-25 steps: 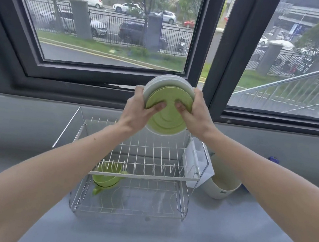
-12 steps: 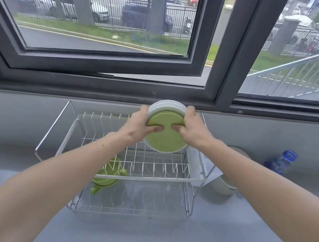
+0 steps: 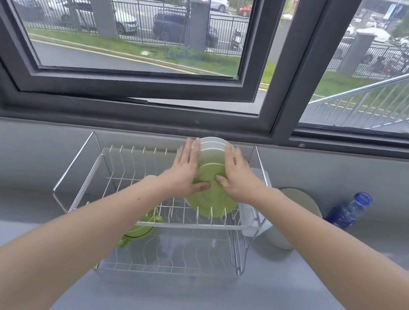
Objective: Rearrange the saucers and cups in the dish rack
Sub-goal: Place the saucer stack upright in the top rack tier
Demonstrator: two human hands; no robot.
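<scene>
A stack of saucers [image 3: 209, 197], green in front and white behind, stands on edge in the right end of the upper tier of a two-tier wire dish rack [image 3: 88, 163]. My left hand [image 3: 185, 170] presses the stack's left side and my right hand [image 3: 236, 180] its right side, thumbs on the green face. The bottom rim of the stack sits among the rack's tines. A green cup [image 3: 140, 229] lies tilted on the lower tier at the left, partly hidden by my left forearm.
The rack stands on a grey counter [image 3: 178, 305] under a dark-framed window [image 3: 139, 89]. A white utensil holder [image 3: 248, 215] hangs on the rack's right end. Right of it are a white round container [image 3: 296, 200] and a blue water bottle [image 3: 346, 211].
Both hands have lowered the saucer stack from window height down into the right end of the rack's upper tier. The fingers have spread flatter along the stack's sides.
</scene>
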